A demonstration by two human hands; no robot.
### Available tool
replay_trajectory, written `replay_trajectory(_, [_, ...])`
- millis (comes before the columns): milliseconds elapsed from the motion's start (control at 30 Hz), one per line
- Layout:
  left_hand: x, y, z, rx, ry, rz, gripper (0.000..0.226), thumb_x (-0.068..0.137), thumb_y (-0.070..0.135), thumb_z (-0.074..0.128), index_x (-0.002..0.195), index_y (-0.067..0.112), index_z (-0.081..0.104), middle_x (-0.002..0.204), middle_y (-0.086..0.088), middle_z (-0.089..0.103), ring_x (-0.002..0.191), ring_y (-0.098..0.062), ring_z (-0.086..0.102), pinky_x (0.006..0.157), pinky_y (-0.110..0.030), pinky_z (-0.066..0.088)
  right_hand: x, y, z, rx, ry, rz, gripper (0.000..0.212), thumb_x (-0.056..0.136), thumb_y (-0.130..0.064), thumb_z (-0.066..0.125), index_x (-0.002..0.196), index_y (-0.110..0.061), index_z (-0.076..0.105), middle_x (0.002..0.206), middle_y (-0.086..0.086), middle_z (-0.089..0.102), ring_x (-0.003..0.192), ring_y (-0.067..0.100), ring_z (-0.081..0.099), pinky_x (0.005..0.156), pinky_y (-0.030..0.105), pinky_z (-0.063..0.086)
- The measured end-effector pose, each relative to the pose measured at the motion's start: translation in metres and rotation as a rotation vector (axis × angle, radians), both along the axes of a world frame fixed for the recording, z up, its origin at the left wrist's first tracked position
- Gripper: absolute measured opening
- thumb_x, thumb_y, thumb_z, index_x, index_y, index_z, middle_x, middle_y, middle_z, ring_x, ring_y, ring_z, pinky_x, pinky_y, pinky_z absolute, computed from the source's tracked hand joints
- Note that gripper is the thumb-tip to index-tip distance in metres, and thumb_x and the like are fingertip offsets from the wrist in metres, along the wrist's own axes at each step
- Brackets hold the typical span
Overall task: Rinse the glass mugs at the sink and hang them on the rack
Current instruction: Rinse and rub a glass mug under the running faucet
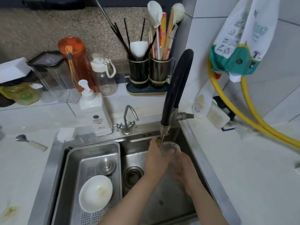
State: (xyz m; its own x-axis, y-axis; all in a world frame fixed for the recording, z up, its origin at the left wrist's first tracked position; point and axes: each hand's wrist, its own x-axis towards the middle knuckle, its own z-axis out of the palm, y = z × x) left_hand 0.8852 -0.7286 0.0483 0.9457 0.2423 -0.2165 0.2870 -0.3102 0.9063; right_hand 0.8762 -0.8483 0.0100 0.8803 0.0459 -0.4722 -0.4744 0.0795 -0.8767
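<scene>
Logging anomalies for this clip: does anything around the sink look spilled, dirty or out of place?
Yes. The counter has a yellowish smear at its front left edge, and the white bowl in the drain tray carries yellow residue. A spoon lies loose on the counter.

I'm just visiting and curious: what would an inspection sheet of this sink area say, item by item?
Surface: white counter around a steel double sink.
Job's things: clear ribbed glass mug held under the black pull-down faucet; no rack seen.
Clutter: white bowl in the steel perforated tray, white pump soap bottle, orange water bottle, dark utensil holder with brushes, spoon.
Hands: left hand and right hand both grip the mug.
Cables: yellow corrugated hose along the wall.
Surroundings: white tiled wall, hanging white bags.
</scene>
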Motion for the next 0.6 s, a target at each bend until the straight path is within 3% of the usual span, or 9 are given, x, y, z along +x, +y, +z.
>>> replay_trajectory(67, [-0.001,-0.003,0.003,0.012,-0.006,-0.032,0.061,0.079,0.026,0.072,0.131,0.022,0.039,0.104,0.011,0.054,0.095,-0.008,0.054,0.081,-0.017,0.039,-0.006,-0.005,-0.002,0.014,-0.010,0.025,0.066,0.076,-0.067,0.060,0.127,-0.026,0.054,0.122,0.006,0.064,0.108,0.022,0.065,0.085,0.043,0.058])
replay_trajectory(133, [-0.002,0.000,0.006,0.026,-0.011,-0.049,0.058,0.079,0.027,0.073,0.127,0.026,0.040,0.101,0.013,0.055,0.089,-0.003,0.056,0.073,-0.010,0.037,-0.008,-0.006,0.002,0.006,-0.025,0.030,0.054,0.084,-0.057,0.058,0.128,-0.026,0.050,0.119,0.002,0.063,0.105,0.017,0.065,0.075,0.029,0.058])
replay_trajectory(200, [-0.005,0.007,0.011,0.042,-0.035,-0.067,0.059,0.078,0.029,0.075,0.125,0.027,0.040,0.099,0.015,0.054,0.093,-0.003,0.057,0.076,-0.011,0.040,-0.009,-0.005,0.009,-0.005,-0.058,0.032,0.038,0.093,-0.040,0.054,0.128,-0.028,0.045,0.113,-0.004,0.060,0.100,0.008,0.062,0.062,0.014,0.053])
replay_trajectory(233, [-0.006,0.012,0.012,0.063,-0.043,-0.076,0.061,0.076,0.031,0.077,0.125,0.025,0.042,0.100,0.016,0.055,0.095,-0.003,0.057,0.081,-0.015,0.043,-0.009,-0.005,0.013,-0.012,-0.080,0.041,0.036,0.094,-0.036,0.054,0.128,-0.030,0.044,0.113,-0.007,0.059,0.099,0.006,0.060,0.062,0.013,0.051])
replay_trajectory(333, [-0.013,0.034,0.017,0.062,-0.017,-0.055,0.058,0.065,0.037,0.084,0.106,0.025,0.045,0.090,0.018,0.057,0.082,0.000,0.056,0.078,-0.022,0.048,-0.009,0.004,0.029,-0.042,-0.163,0.134,0.029,0.087,-0.039,0.060,0.114,-0.040,0.052,0.115,-0.014,0.058,0.103,-0.001,0.057,0.075,0.017,0.044])
replay_trajectory(433, [-0.018,0.059,0.012,0.032,0.009,-0.079,0.057,0.062,0.030,0.087,0.100,0.022,0.046,0.092,0.008,0.059,0.083,-0.001,0.056,0.069,-0.012,0.045,-0.004,0.012,0.030,-0.120,-0.227,0.262,0.039,0.081,-0.042,0.068,0.118,-0.036,0.056,0.115,-0.012,0.064,0.110,0.005,0.061,0.086,0.022,0.048])
replay_trajectory(500, [-0.020,0.074,0.007,0.003,0.019,-0.091,0.058,0.062,0.026,0.088,0.104,0.021,0.048,0.098,0.004,0.060,0.093,-0.008,0.059,0.077,-0.014,0.047,0.002,0.018,0.031,-0.165,-0.284,0.328,0.041,0.082,-0.034,0.072,0.120,-0.030,0.058,0.114,-0.007,0.067,0.110,0.010,0.063,0.092,0.029,0.051])
replay_trajectory(600, [-0.020,0.087,0.000,-0.080,0.023,-0.100,0.064,0.062,0.021,0.088,0.115,0.019,0.051,0.106,0.000,0.063,0.101,-0.014,0.062,0.088,-0.024,0.051,0.009,0.026,0.036,-0.173,-0.343,0.351,0.040,0.081,-0.014,0.074,0.116,-0.025,0.059,0.110,-0.002,0.068,0.104,0.007,0.064,0.091,0.030,0.054])
